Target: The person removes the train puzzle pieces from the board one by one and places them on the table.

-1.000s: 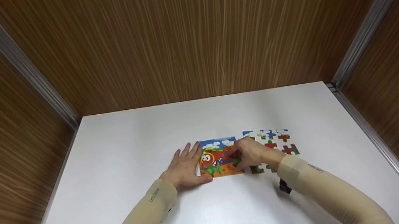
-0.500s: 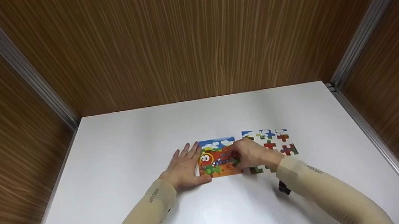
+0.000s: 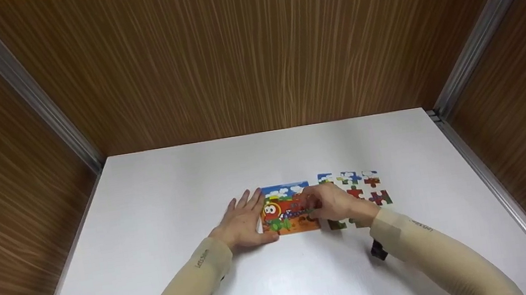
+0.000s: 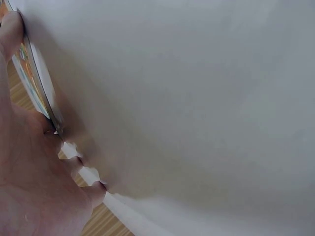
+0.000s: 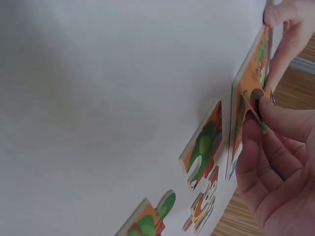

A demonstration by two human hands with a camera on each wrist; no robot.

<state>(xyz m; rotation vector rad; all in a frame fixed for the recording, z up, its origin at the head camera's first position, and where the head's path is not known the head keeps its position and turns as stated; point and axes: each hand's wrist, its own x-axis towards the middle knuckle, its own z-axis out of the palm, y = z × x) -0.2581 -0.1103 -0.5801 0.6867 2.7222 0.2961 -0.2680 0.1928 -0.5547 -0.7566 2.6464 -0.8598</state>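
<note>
A colourful puzzle board (image 3: pixel 287 209) with a cartoon picture of blue sky, a red figure and orange ground lies on the white table. My left hand (image 3: pixel 241 225) lies with fingers spread along its left edge, the thumb at the near left corner. Over the board's right side, my right hand (image 3: pixel 333 201) pinches a puzzle piece (image 5: pixel 252 109) between thumb and fingers. That piece stands tilted close to the board in the right wrist view. In the left wrist view, the left fingers (image 4: pixel 96 192) rest on the table beside the board.
Several loose jigsaw pieces (image 3: pixel 380 197) lie in rough rows right of the board, some partly hidden by the right hand and sleeve. The white tabletop (image 3: pixel 167 190) is bounded by wood-grain panels (image 3: pixel 250 52) at the back and both sides.
The right hand has shifted slightly and its fingers have loosened a little over the board's right part. The left hand keeps its place along the left edge.
</note>
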